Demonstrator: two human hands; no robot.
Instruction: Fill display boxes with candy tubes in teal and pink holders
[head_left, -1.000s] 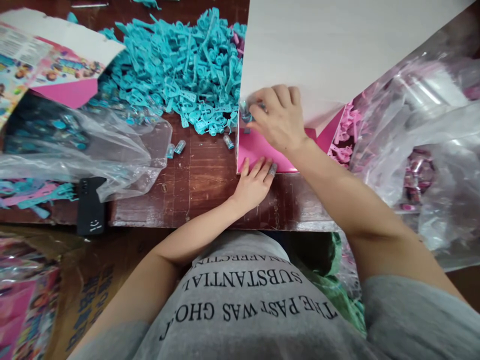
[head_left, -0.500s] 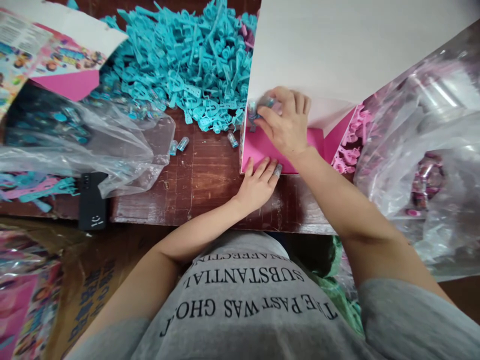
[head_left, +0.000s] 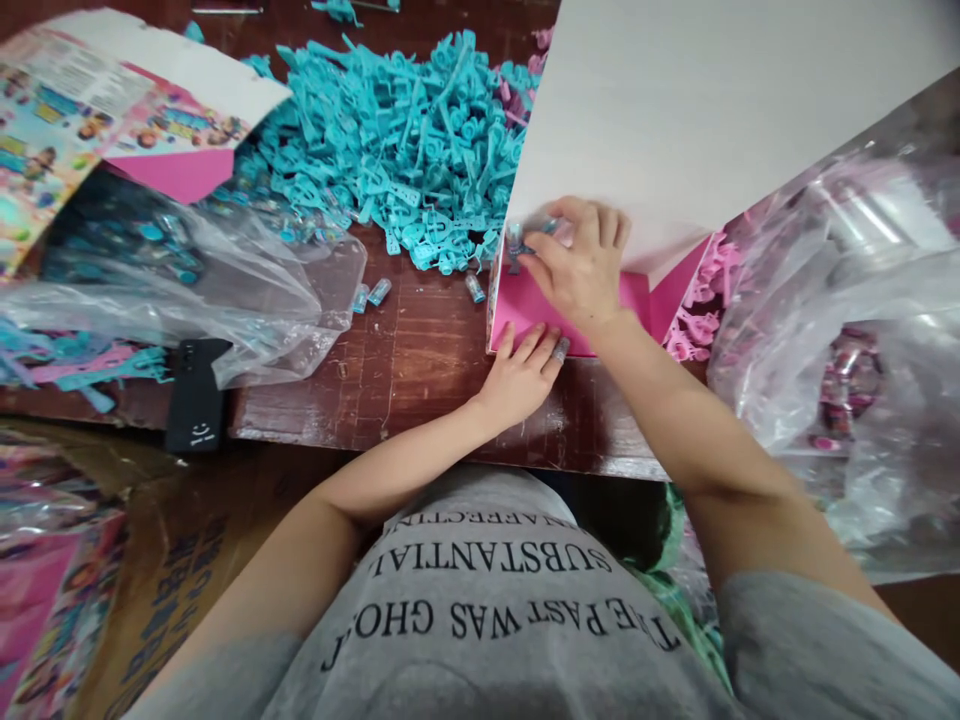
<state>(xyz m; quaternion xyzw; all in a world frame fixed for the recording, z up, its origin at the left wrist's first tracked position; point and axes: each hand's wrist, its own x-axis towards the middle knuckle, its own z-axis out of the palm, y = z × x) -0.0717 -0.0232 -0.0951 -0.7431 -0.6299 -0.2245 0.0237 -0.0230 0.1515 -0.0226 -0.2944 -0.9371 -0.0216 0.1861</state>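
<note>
My right hand (head_left: 581,262) is pinched on several small blue-capped tubes (head_left: 525,238) at the left edge of a pink box (head_left: 525,305) under its raised white flap (head_left: 675,110). My left hand (head_left: 525,365) lies flat with fingers spread against the box's near edge, holding nothing; one fingertip wears a grey cover. A heap of turquoise plastic parts (head_left: 397,150) lies just left of the box. Loose small tubes (head_left: 375,293) rest on the brown table (head_left: 420,380) beside the box.
A clear bag (head_left: 187,290) with blue pieces lies at the left, near a printed pink carton (head_left: 97,110) and a black phone (head_left: 196,395). Pink plastic parts (head_left: 701,300) and large clear bags (head_left: 847,330) fill the right. A cardboard box (head_left: 172,580) stands below the table edge.
The view has shifted, so everything sits a little further right and lower. My right hand stays pinched on the tubes at the box edge; my left hand keeps pressing the box.
</note>
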